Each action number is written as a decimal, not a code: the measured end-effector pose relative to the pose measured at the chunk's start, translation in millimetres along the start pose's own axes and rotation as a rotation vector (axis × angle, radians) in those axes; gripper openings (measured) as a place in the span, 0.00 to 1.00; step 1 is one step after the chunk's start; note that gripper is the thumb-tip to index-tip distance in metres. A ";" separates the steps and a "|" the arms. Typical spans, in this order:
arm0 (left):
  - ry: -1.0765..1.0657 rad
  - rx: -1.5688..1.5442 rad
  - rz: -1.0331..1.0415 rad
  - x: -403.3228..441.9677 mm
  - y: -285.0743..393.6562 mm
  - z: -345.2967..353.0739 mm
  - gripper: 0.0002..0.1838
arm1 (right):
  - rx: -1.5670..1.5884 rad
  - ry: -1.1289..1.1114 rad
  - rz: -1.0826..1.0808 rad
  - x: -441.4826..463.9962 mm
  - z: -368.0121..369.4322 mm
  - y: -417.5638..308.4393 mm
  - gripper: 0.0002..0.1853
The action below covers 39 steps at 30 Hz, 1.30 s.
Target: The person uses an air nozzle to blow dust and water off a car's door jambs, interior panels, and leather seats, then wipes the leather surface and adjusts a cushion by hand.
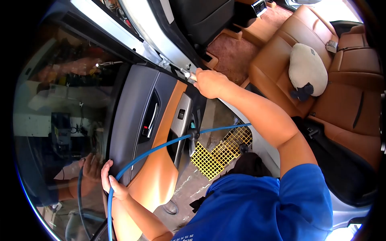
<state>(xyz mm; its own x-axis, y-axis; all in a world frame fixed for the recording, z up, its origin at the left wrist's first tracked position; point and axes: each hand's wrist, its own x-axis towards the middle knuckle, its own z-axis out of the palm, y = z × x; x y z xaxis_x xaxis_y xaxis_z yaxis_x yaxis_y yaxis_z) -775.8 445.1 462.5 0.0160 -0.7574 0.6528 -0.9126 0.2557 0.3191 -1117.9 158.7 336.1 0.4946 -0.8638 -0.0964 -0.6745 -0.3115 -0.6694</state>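
Shirt (241,205) in blue, nearest of all, off the trim side of the open door panel (134,96). Next, left hand (113,182) beside the free end of the door panel, near the window glass (60,140), with blue hose (173,141) in the cleft between thumb and fingers; cannot tell whether closed firmly or only cupped. From there, same hose running across the trim side of the door panel, then on past the far side of its lower edge. Right hand (212,83) just beside the hinge end of the door panel, fingers curled narrowly around a slim tool (188,75), bright tip toward the hinge gap. Below the door panel, yellow grating (205,160) on the floor. Farther off, across from the door panel, brown rear seat (271,64) bearing a pale cushion (309,70); past its hinge end, black front seat (201,22).
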 end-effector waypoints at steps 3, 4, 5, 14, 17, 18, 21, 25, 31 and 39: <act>0.012 0.005 -0.003 -3.1 0.9 1.6 0.25 | 0.058 0.115 0.010 3.5 8.4 2.6 0.18; 0.010 0.010 -0.002 -3.0 0.5 1.0 0.25 | 0.054 0.069 0.006 5.5 11.1 5.2 0.18; 0.005 0.015 0.001 -2.3 -0.5 0.0 0.25 | 0.052 0.025 0.002 6.8 14.5 7.3 0.18; 0.009 -0.026 -0.009 -7.6 -6.1 -1.1 0.24 | 0.085 -0.005 0.057 14.8 38.1 30.1 0.19; -0.018 -0.035 -0.013 -10.4 -11.3 -5.2 0.23 | 0.074 -0.003 0.069 20.1 48.0 43.3 0.18; -0.031 -0.045 -0.012 -10.5 -12.7 -5.8 0.23 | 0.083 0.001 0.066 20.3 49.9 46.5 0.18; -0.044 -0.061 -0.015 -11.1 -14.9 -6.7 0.24 | 0.084 0.013 0.075 26.4 56.2 56.8 0.17; -0.048 -0.079 -0.029 -10.9 -14.4 -6.3 0.24 | 0.105 0.008 0.122 28.2 61.4 66.0 0.17; -0.046 -0.085 -0.043 -11.2 -14.3 -6.4 0.24 | 0.103 -0.026 0.153 29.1 71.7 78.8 0.18; -0.028 -0.072 -0.031 -12.2 -19.7 -10.1 0.24 | 0.040 -0.143 0.172 37.6 101.9 123.7 0.17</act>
<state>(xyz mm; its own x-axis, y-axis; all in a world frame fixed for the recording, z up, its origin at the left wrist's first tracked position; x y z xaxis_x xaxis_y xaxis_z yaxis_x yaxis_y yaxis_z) -754.0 455.4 455.1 0.0315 -0.7816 0.6230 -0.8800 0.2738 0.3880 -1126.8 128.0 174.7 0.4489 -0.8368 -0.3135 -0.7348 -0.1460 -0.6623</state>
